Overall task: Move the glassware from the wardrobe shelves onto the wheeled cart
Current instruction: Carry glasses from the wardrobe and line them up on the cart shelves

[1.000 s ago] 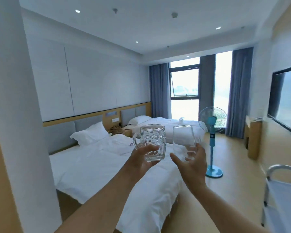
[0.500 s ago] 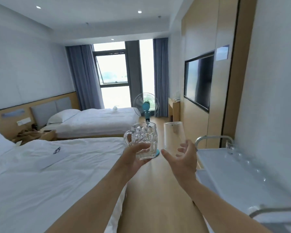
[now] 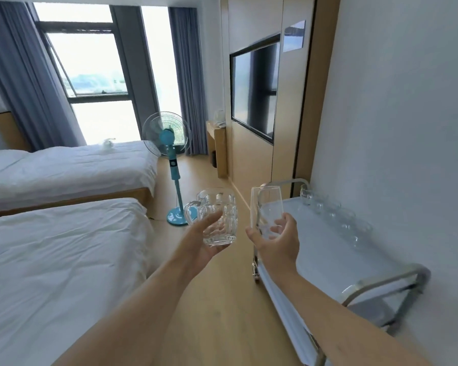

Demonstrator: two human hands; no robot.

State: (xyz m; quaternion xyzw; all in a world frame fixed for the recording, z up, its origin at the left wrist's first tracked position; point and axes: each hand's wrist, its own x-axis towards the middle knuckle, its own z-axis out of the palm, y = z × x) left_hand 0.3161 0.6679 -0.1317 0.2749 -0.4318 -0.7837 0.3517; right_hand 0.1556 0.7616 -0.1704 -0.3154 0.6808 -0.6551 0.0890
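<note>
The left hand (image 3: 198, 241) is gripping a clear dimpled mug (image 3: 217, 216) from below and behind, fingers curled round its thick faceted wall, handle pointing left. The right hand (image 3: 275, 244) is holding a smooth, thin-walled tumbler (image 3: 266, 212), fingers wrapped round its lower half, the rounded rim standing upright. Both glasses are being carried in the air, close together but apart, over the wooden floor (image 3: 222, 299) just left of the cart (image 3: 328, 260).

The cart is showing a pale, flat top tray with bent metal tube handles at each end, and is standing against a white wall (image 3: 394, 128). A row of small clear glasses (image 3: 336, 215) is sitting along the tray's wall-side edge. Two beds (image 3: 50, 260) with rumpled white linen are lying to the left. A teal pedestal fan (image 3: 169, 143) is standing by the far bed, before blue-grey curtains (image 3: 185, 75) and a bright window (image 3: 90, 62). A dark flat screen (image 3: 254, 85) is hanging on tan wood panelling.
</note>
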